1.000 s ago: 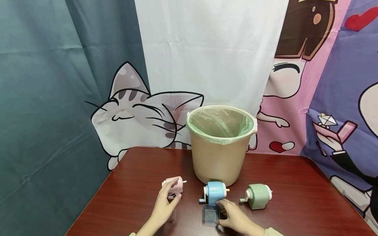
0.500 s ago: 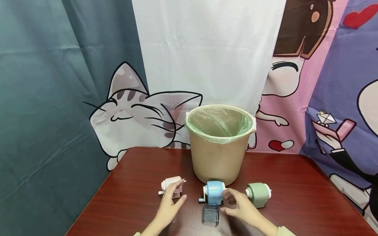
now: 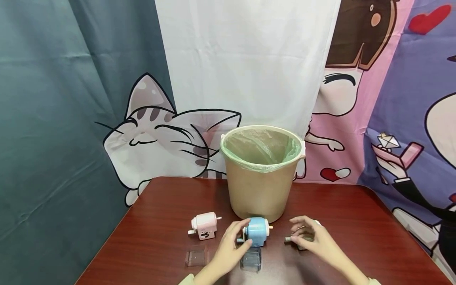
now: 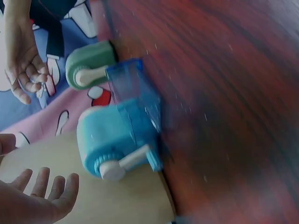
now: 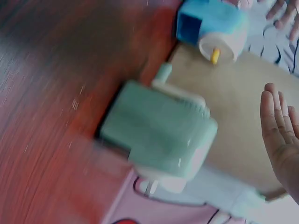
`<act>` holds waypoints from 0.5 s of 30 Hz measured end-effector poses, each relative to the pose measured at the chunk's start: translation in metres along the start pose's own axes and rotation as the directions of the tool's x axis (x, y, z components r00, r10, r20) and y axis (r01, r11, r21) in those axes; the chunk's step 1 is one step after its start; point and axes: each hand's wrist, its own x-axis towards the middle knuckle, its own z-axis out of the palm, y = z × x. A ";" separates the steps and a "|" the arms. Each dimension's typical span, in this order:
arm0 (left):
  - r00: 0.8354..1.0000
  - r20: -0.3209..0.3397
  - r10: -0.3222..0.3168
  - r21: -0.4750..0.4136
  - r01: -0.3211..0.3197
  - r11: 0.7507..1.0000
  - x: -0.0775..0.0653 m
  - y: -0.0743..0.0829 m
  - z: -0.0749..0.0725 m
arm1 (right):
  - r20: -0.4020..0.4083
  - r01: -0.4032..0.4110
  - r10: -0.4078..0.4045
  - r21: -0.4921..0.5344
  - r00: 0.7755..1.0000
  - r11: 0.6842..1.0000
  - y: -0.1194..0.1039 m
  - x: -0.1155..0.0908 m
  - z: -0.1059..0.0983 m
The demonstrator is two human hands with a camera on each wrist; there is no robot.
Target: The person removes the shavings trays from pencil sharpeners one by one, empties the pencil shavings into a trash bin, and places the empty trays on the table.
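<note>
- The blue sharpener [image 3: 257,231] is stood upright on the tabletop [image 3: 153,237]; a blue-handled crank [image 4: 135,157] is carried at one end, a yellow tip [image 5: 215,56] at the other, and an open recess [image 5: 189,29] is seen in its lower body.
- The smoky-blue tray [image 3: 251,259], see-through, is placed just in front of the blue sharpener; whether the two touch cannot be told.
- The green sharpener [image 5: 159,123], boxy with rounded edges, is set apart to the right of the blue sharpener and is largely hidden in the head view.
- The pink sharpener [image 3: 206,226], upright and marked with a black print, is positioned left of the blue sharpener.
- The pinkish tray [image 3: 197,256], see-through, is laid forward and left of the blue sharpener.
</note>
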 end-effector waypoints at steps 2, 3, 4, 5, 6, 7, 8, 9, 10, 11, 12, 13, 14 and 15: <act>1.000 0.009 0.018 0.016 -0.018 1.000 0.001 0.002 0.006 | -0.029 -0.006 0.005 -0.007 1.000 1.000 0.001 -0.004 -0.010; 0.999 0.009 0.030 0.036 -0.031 0.999 0.002 0.002 0.010 | -0.040 -0.008 0.007 -0.014 0.999 1.000 0.001 -0.006 -0.014; 0.999 0.010 0.037 0.055 -0.038 0.998 0.003 0.003 0.013 | -0.048 -0.009 0.008 -0.021 0.999 1.000 0.002 -0.009 -0.018; 0.999 0.012 0.043 0.071 -0.043 0.997 0.005 0.004 0.016 | -0.057 -0.009 0.007 -0.029 0.998 1.000 0.003 -0.011 -0.022; 0.999 0.011 0.049 0.095 -0.050 0.994 0.007 0.004 0.020 | -0.064 -0.011 0.008 -0.037 0.998 0.999 0.005 -0.014 -0.025; 0.998 0.010 0.060 0.122 -0.061 0.991 0.009 0.005 0.024 | -0.067 -0.013 0.011 -0.041 0.998 0.999 0.006 -0.017 -0.028; 0.997 0.014 0.070 0.151 -0.072 0.986 0.011 0.006 0.029 | -0.072 -0.017 0.014 -0.042 0.997 0.999 0.007 -0.019 -0.031; 0.997 0.018 0.078 0.184 -0.080 0.980 0.012 0.007 0.034 | -0.076 -0.020 0.017 -0.042 0.997 0.999 0.008 -0.022 -0.034; 0.996 0.026 0.086 0.207 -0.089 0.974 0.014 0.008 0.038 | -0.080 -0.024 0.020 -0.041 0.997 0.999 0.009 -0.024 -0.036; 0.994 0.035 0.099 0.228 -0.104 0.968 0.016 0.009 0.044 | -0.087 -0.024 0.020 -0.044 0.996 0.999 0.010 -0.026 -0.039; 0.993 0.046 0.109 0.242 -0.117 0.963 0.017 0.010 0.049 | -0.095 -0.030 0.025 -0.047 0.995 0.998 0.010 -0.028 -0.041; 0.992 0.059 0.115 0.248 -0.126 0.961 0.020 0.011 0.054 | -0.101 -0.027 0.022 -0.047 0.995 0.998 0.010 -0.030 -0.043; 0.990 0.074 0.116 0.249 -0.131 0.960 0.022 0.011 0.060 | -0.113 -0.028 0.022 -0.052 0.993 0.998 0.011 -0.031 -0.045; 0.989 0.086 0.118 0.242 -0.136 0.961 0.025 0.012 0.065 | -0.123 -0.028 0.021 -0.060 0.992 0.998 0.011 -0.033 -0.047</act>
